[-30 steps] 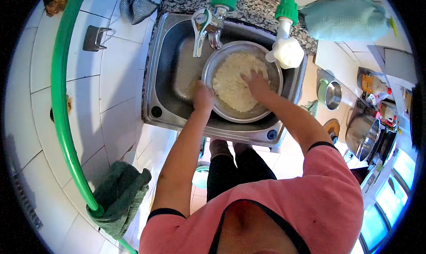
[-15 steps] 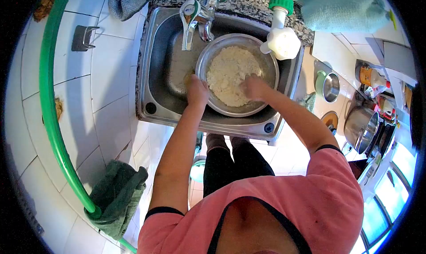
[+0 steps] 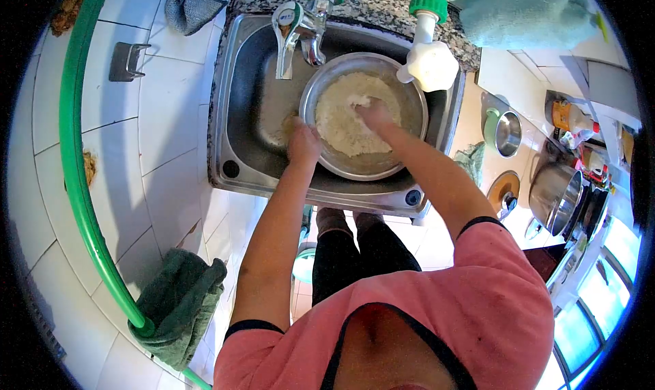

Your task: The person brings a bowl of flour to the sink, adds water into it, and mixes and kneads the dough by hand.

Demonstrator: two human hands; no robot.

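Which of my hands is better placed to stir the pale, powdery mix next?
Right, most likely: your right hand is inside the round, silvery metal bowl, at the pale, powdery mix, while your left hand is at the bowl's left rim, outside the mix.

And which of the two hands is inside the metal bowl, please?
The right hand, touching the pale powdery mass; the left hand is at the left rim of the metal bowl.
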